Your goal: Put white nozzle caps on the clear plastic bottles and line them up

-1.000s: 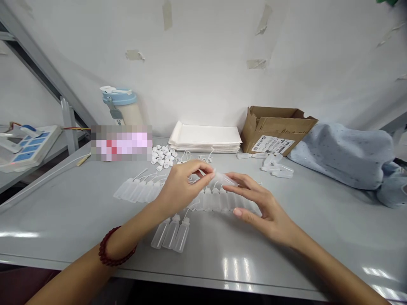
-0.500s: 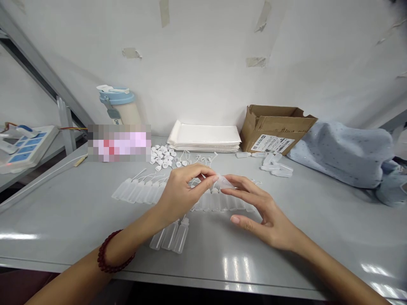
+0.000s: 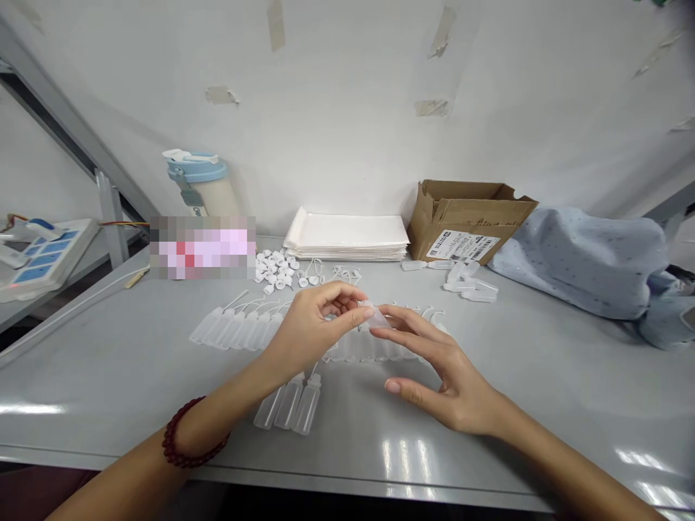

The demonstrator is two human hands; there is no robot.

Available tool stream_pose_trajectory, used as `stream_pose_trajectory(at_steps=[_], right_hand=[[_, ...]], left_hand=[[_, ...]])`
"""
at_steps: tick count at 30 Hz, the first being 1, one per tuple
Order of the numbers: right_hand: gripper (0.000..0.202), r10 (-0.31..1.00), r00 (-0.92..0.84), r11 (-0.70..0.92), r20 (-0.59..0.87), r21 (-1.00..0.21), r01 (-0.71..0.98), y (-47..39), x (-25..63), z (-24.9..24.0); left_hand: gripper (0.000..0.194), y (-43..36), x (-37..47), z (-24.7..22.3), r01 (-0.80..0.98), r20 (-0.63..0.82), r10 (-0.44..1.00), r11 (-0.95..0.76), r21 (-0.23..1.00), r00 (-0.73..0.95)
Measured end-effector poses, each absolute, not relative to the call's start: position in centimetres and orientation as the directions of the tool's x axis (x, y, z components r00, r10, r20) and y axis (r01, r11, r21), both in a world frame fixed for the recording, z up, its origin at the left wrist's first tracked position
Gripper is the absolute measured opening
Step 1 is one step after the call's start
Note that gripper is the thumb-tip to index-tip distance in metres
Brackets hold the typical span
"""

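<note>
A small translucent plastic bottle [image 3: 380, 319] hangs tilted over the table between my hands. My left hand [image 3: 320, 318] is closed, pinching its upper end between thumb and fingertips; the cap area is hidden by those fingers. My right hand [image 3: 434, 362] has its thumb spread away, and its index and middle fingertips rest at the bottle's lower end. Behind and below the hands lies a row of similar bottles [image 3: 239, 329] with white looped straps, partly covered by my left hand. Three more bottles [image 3: 308, 407] lie together nearer the front edge.
White caps [image 3: 276, 268] are heaped at the back, beside loose strapped pieces [image 3: 312, 273]. Behind them lies a stack of white envelopes [image 3: 347, 235]. Several uncapped bottles [image 3: 472, 286] lie before a cardboard box [image 3: 467, 231]. Blue cloth [image 3: 586, 260] is at right, a tumbler [image 3: 200, 181] at left.
My right hand has shifted slightly left along with the bottle, its fingers closer to my left fingertips. My left hand keeps its pinch. The view has tilted a little.
</note>
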State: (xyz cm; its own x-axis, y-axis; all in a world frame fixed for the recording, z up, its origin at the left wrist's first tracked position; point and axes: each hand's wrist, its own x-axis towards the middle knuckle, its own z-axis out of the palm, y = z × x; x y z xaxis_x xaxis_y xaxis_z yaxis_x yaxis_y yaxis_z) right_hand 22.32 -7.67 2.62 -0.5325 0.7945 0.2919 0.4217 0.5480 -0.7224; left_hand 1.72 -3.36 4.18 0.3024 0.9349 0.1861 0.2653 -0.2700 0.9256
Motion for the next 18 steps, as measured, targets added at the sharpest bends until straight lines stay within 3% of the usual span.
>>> stream_pose_trajectory(at_steps=[3,8,14,18], right_hand=[[0.051,0.803,-0.522,0.533,0.287,-0.737,0.416,-7.73,22.38,2.67],[0.048,0.84,-0.47,0.456,0.272,-0.823,0.34,-7.69,22.62,3.17],[0.042,0.859,-0.457,0.36,0.232,-0.908,0.216,-7.83,22.72,3.26],[0.043,0.85,-0.479,0.346,0.219,-0.917,0.196,-7.86,22.44,3.25]], left_hand=[[0.021,-3.42,1.6,4.24,0.275,0.178,0.926,-0.276,0.921,0.333],[0.024,-3.83,1.57,4.51,0.295,0.336,0.881,-0.436,0.85,0.333],[0.015,-3.93,1.86,4.25,0.398,0.644,0.711,-0.698,0.596,0.283],[0.026,-3.99,1.82,3.93,0.406,0.656,0.643,-0.763,0.503,0.395]])
